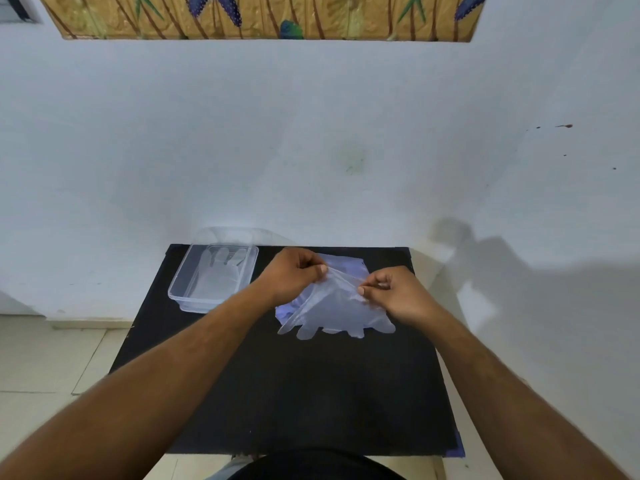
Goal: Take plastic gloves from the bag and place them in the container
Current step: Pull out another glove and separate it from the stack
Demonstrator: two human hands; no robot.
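A person seated at a small black bench (277, 393) works with both bare hands over a clear plastic glove (332, 306), seen from a head-worn camera looking down. The left hand (291, 277) has its grip pressed together on the glove's upper edge, thumb against curled fingers, pinching the thin film. The right hand (398, 294) does the same just to the right, its thumb and forefinger closed on the same edge, so the cuff is drawn taut between the two hands. The glove hangs from the pinch toward the near side, its finger shapes fanned out along the lower edge and lying on or just above the black surface; which one cannot be told.

Under and behind the glove lies a bluish plastic bag (346, 266), flat on the far right part of the bench and partly covered by the hands. On the far left corner sits a clear rectangular container (178, 289), open on top, with another see-through glove (218, 275) lying inside it, fingers pointing to the far side. The container stands apart from the bag, with bare black surface between them.

Behind the bench rises a pale wall (311, 133), and a gold panel painted with plants (270, 15) runs along the top. Pale floor tiles (41, 358) show at the near left.
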